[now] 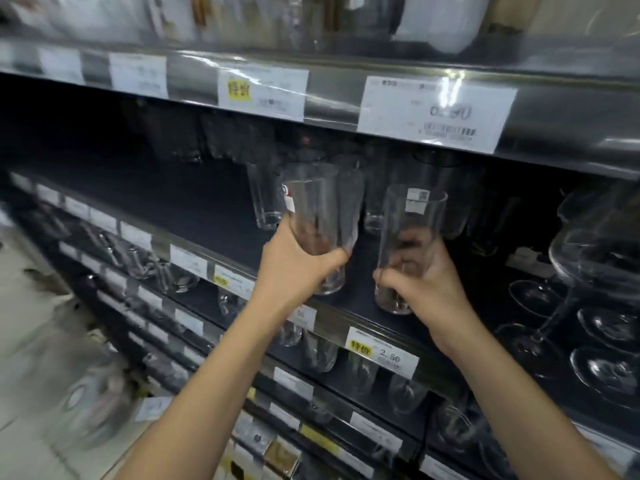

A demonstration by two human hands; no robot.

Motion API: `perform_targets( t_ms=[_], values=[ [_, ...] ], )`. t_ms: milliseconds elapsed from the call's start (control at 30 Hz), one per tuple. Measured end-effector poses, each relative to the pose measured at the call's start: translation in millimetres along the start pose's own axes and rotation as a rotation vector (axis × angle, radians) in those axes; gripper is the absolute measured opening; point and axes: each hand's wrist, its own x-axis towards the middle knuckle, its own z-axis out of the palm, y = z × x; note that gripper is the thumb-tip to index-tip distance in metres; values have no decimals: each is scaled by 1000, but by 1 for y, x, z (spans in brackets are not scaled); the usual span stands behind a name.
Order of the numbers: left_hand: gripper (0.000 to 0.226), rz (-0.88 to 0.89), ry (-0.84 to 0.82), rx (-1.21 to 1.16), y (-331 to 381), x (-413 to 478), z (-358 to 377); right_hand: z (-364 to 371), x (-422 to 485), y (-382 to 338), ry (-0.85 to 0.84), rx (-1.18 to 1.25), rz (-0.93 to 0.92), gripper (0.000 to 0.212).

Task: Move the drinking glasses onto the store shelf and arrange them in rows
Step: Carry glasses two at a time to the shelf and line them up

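My left hand (294, 268) grips a tall clear drinking glass (317, 216), tilted a little and held just above the front of the dark store shelf (194, 209). My right hand (420, 282) holds a second tall clear glass (412, 216) upright, its base near the shelf's front edge; I cannot tell if it touches. Behind them, several more tall glasses (265, 202) stand further back on the same shelf.
Large stemmed wine glasses (602, 258) crowd the shelf's right side. The shelf above hangs low, with price labels (436, 112) on its edge. A 2.50 price tag (382, 351) marks the front rail. Lower shelves hold more glassware (322, 355). The shelf's left part is bare.
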Motion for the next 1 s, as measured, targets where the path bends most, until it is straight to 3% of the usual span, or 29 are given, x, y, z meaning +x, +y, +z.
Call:
perform_targets(
  t_ms=[233,433,667,833,1000],
  values=[
    [45,-87,223,-119,-24,-15,-102,109,-9,-14,-235,173,-59,55],
    [48,-98,336,-123,-55,-5,-188,201,2,-25,-334,201,-90,59],
    [41,-75,299,-85,-87,34,-280,310,25,-42,-330,202,-83,55],
    [48,-59,241,21,-115,70,-332,366,43,-45,-288,196,-42,55],
    [50,-68,199,-16,-146,106,-367,413,70,-45,-237,188,-31,54]
  ],
)
